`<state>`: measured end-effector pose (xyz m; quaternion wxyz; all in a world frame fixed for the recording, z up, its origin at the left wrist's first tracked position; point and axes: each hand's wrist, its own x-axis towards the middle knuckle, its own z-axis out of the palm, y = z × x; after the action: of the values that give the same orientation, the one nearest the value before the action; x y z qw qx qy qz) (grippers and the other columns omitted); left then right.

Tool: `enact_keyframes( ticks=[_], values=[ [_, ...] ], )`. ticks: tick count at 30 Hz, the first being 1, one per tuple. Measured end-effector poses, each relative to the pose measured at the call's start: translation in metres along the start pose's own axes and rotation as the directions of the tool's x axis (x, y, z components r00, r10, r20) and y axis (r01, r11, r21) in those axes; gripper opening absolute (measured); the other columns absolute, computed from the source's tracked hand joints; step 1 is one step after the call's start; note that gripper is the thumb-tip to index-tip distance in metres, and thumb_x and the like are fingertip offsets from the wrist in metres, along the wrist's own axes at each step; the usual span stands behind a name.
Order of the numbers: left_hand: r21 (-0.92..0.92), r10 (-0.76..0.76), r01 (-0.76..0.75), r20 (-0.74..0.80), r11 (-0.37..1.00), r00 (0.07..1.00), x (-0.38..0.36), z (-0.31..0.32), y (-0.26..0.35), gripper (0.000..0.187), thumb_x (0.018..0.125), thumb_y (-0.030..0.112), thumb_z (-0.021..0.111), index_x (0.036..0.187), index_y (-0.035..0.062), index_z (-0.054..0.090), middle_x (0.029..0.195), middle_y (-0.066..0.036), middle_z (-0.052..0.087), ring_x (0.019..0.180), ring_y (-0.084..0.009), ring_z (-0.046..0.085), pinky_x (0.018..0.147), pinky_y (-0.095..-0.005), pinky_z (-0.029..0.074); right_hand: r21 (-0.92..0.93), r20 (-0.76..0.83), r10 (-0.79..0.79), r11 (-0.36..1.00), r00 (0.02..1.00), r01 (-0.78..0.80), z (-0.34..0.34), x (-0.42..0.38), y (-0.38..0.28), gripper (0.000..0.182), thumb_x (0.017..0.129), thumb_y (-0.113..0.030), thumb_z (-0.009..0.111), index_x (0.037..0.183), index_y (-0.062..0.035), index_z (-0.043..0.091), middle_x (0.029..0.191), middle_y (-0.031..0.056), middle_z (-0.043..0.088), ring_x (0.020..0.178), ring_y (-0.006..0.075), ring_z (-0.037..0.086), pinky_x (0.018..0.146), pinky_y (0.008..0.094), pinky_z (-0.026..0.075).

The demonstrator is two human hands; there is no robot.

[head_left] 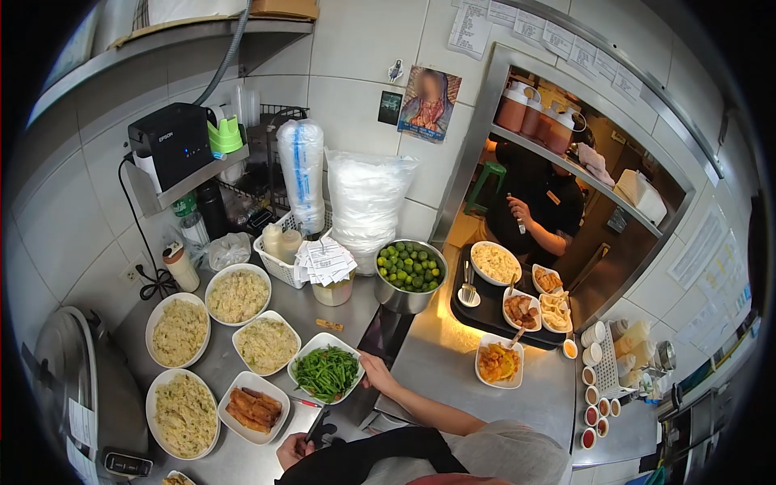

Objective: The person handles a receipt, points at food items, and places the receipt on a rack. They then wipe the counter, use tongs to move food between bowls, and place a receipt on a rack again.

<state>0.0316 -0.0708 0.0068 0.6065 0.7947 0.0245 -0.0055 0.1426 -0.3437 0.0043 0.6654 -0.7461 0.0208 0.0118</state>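
Observation:
My right hand [377, 373] reaches across from the right and grips the near rim of a white bowl of green beans [327, 372]. Down at the bottom edge, my left hand [296, 451] is closed around something dark, partly hidden beside the black apron. A red pen [305, 402] lies on the steel counter between the two hands. Left of the green beans stand a white dish of browned fried pieces [255, 406] and a bowl of pale, rice-like food [267, 343]. Several similar bowls, among them one by the pot lid [183, 414], fill the counter's left side.
A steel pot of limes [410, 275] stands behind the bowls, beside a container of paper slips [325, 263]. At right, filled dishes sit on a black tray [509, 303] below a pass-through window, where a person [541, 202] stands. Small sauce cups [592, 415] line the far right.

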Motion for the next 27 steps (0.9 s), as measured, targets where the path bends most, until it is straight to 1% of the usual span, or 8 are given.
enact_keyframes(
  ticks=[4, 9, 13, 17, 19, 23, 24, 27],
  values=[
    [-0.001, 0.018, -0.018, 0.007, 1.0, 1.0, 0.0, 0.0, -0.004, 0.016, 0.069, 0.005, 0.065, 0.081, -0.0031, 0.061, 0.053, 0.002, 0.046, 0.045, -0.0045, 0.038, 0.042, -0.0206, 0.03, -0.01, -0.011, -0.018, 1.0, 1.0, 0.018, 0.0, 0.001, 0.004, 0.04, 0.094, -0.024, 0.031, 0.122, -0.0008, 0.045, 0.065, 0.0063, 0.057, 0.042, 0.009, 0.049, 0.039, 0.0219, 0.041],
    [0.031, 0.076, -0.074, -0.048, 0.997, 0.996, 0.0, 0.004, -0.01, 0.015, 0.068, 0.004, 0.065, 0.08, -0.0026, 0.061, 0.052, 0.001, 0.046, 0.045, -0.0051, 0.039, 0.042, -0.0208, 0.031, -0.003, 0.0, -0.018, 1.0, 1.0, 0.018, 0.0, 0.001, 0.002, 0.04, 0.094, -0.023, 0.03, 0.123, -0.0013, 0.045, 0.064, 0.0059, 0.057, 0.042, 0.0091, 0.048, 0.039, 0.0221, 0.04],
    [0.029, 0.054, -0.052, -0.057, 0.998, 0.997, -0.001, 0.005, -0.013, 0.014, 0.067, 0.004, 0.065, 0.079, -0.0023, 0.061, 0.052, 0.0, 0.047, 0.045, -0.0055, 0.04, 0.043, -0.0207, 0.032, -0.01, 0.006, -0.033, 0.999, 0.999, 0.033, -0.001, 0.001, 0.002, 0.04, 0.094, -0.022, 0.03, 0.124, -0.0009, 0.045, 0.062, 0.0057, 0.056, 0.042, 0.0095, 0.048, 0.039, 0.0226, 0.04],
    [0.108, 0.116, -0.111, -0.041, 0.988, 0.992, -0.003, 0.003, -0.001, 0.015, 0.067, 0.004, 0.065, 0.08, -0.002, 0.061, 0.053, 0.0, 0.048, 0.046, -0.0058, 0.041, 0.043, -0.0209, 0.034, -0.01, 0.023, -0.031, 0.999, 0.999, 0.032, 0.0, 0.001, 0.002, 0.04, 0.093, -0.022, 0.03, 0.124, -0.0006, 0.045, 0.061, 0.0062, 0.056, 0.042, 0.0096, 0.048, 0.038, 0.0226, 0.04],
    [0.114, 0.131, -0.126, -0.034, 0.985, 0.991, -0.004, 0.002, 0.007, 0.016, 0.067, 0.004, 0.065, 0.082, -0.0016, 0.061, 0.054, -0.001, 0.049, 0.045, -0.0066, 0.043, 0.044, -0.0216, 0.035, -0.015, -0.015, -0.03, 0.999, 0.999, 0.029, 0.002, -0.001, -0.003, 0.038, 0.094, -0.024, 0.029, 0.114, 0.0009, 0.05, 0.061, 0.0049, 0.055, 0.039, 0.0082, 0.043, 0.038, 0.0212, 0.037],
    [0.14, 0.149, -0.141, -0.049, 0.98, 0.988, -0.004, 0.003, 0.006, 0.016, 0.068, 0.006, 0.065, 0.082, -0.0004, 0.061, 0.053, -0.003, 0.05, 0.046, -0.0083, 0.046, 0.044, -0.0223, 0.036, 0.002, 0.002, -0.017, 1.0, 1.0, 0.017, 0.0, 0.002, 0.001, 0.037, 0.094, -0.023, 0.03, 0.116, -0.0007, 0.05, 0.061, 0.0054, 0.055, 0.039, 0.008, 0.046, 0.036, 0.0203, 0.037],
    [0.164, 0.176, -0.165, -0.049, 0.973, 0.983, -0.004, 0.002, 0.003, 0.016, 0.068, 0.008, 0.065, 0.082, 0.0005, 0.061, 0.053, -0.003, 0.05, 0.045, -0.0095, 0.046, 0.044, -0.0234, 0.037, 0.001, 0.019, -0.007, 1.0, 1.0, 0.007, -0.001, 0.003, 0.001, 0.037, 0.094, -0.023, 0.03, 0.116, -0.0007, 0.05, 0.061, 0.0054, 0.055, 0.039, 0.008, 0.046, 0.036, 0.0203, 0.037],
    [0.265, 0.325, -0.292, -0.087, 0.919, 0.942, 0.001, 0.006, -0.016, 0.015, 0.068, 0.015, 0.065, 0.077, 0.0037, 0.06, 0.054, -0.007, 0.051, 0.047, -0.0182, 0.05, 0.047, -0.0288, 0.041, 0.112, -0.008, 0.08, 0.991, 0.997, -0.079, 0.002, 0.006, 0.005, 0.027, 0.094, -0.022, 0.03, 0.1, -0.005, 0.051, 0.051, 0.0073, 0.053, 0.032, 0.011, 0.044, 0.03, 0.0223, 0.035]
  ],
)
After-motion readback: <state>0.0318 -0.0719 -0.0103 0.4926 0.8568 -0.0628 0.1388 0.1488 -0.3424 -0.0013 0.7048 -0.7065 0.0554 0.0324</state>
